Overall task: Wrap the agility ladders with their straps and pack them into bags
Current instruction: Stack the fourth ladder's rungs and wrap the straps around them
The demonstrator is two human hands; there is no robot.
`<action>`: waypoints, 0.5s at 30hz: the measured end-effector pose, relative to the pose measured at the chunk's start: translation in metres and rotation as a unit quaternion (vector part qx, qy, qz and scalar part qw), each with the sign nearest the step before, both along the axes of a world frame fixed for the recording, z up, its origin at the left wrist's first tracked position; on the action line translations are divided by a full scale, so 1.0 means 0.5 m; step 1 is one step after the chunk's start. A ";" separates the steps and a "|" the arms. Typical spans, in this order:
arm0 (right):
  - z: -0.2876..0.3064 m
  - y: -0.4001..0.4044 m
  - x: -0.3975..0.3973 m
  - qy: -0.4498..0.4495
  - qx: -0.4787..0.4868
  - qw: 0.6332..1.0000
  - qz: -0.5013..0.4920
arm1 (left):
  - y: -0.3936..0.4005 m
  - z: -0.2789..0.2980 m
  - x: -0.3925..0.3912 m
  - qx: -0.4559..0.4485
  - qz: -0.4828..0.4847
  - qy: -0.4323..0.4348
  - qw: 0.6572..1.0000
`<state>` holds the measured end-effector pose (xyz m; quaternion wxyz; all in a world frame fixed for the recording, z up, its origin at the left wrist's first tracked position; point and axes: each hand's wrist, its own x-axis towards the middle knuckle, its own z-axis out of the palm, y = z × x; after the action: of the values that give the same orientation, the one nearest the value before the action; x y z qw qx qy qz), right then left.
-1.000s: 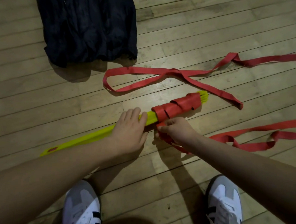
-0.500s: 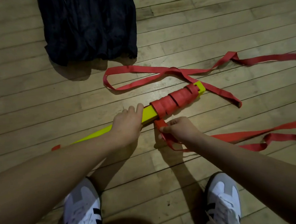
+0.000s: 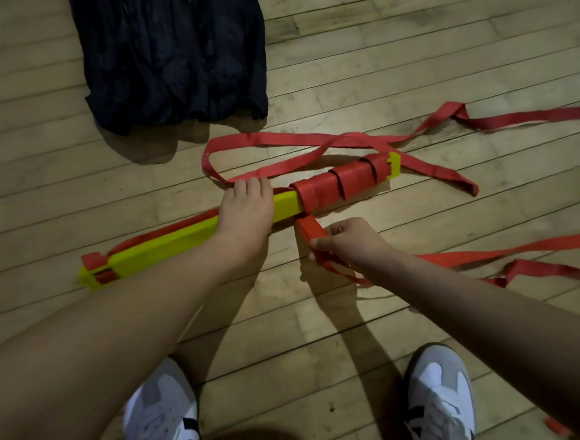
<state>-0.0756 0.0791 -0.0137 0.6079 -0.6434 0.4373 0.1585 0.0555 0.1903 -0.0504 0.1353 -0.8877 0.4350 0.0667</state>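
A stack of yellow ladder rungs (image 3: 166,244) lies slanted on the wooden floor, its right end bound in several turns of red strap (image 3: 341,182). My left hand (image 3: 245,211) grips the stack at its middle, fingers curled over the far edge. Just below the wrapped part, my right hand (image 3: 346,241) pinches the red strap where it leaves the bundle. Loose red strap (image 3: 276,141) loops across the floor behind the bundle and another run (image 3: 524,249) trails off to the right. A dark bag (image 3: 174,52) lies flat on the floor at the top.
My two white and grey shoes (image 3: 160,424) (image 3: 438,398) stand on the floorboards at the bottom of the view. A small red scrap (image 3: 555,428) lies by the right shoe. Bare wooden floor (image 3: 406,40) stretches to the right of the bag.
The rung stack has turned over under my left hand, showing its flat yellow face and the red strap ends at its left tip. My right hand has drawn the strap downward.
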 end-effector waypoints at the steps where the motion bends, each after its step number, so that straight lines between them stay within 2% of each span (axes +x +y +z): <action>1: 0.000 0.002 -0.001 0.001 0.005 1.000 0.000 | 0.003 -0.001 0.001 0.005 -0.024 -0.006 1.000; 5: -0.012 0.013 -0.008 0.009 -0.014 1.000 0.002 | 0.051 -0.022 -0.029 -0.008 -0.101 -0.016 0.995; 8: -0.015 0.019 -0.014 0.009 -0.011 1.000 -0.001 | 0.086 -0.034 -0.049 -0.071 -0.143 -0.041 0.986; 10: -0.011 0.024 -0.021 0.004 -0.002 1.000 0.011 | 0.090 -0.021 -0.057 -0.059 -0.166 -0.018 0.984; 12: -0.011 0.028 -0.029 0.009 0.005 1.000 0.020 | 0.078 -0.009 -0.068 -0.009 -0.121 0.047 0.991; 15: -0.009 0.027 -0.034 0.030 -0.001 0.999 0.022 | 0.061 0.005 -0.071 0.015 -0.051 0.071 0.996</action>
<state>-0.0928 0.0928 -0.0181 0.5906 -0.6483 0.4411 0.1906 0.0199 0.2206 -0.0477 0.1203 -0.8551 0.4875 0.1289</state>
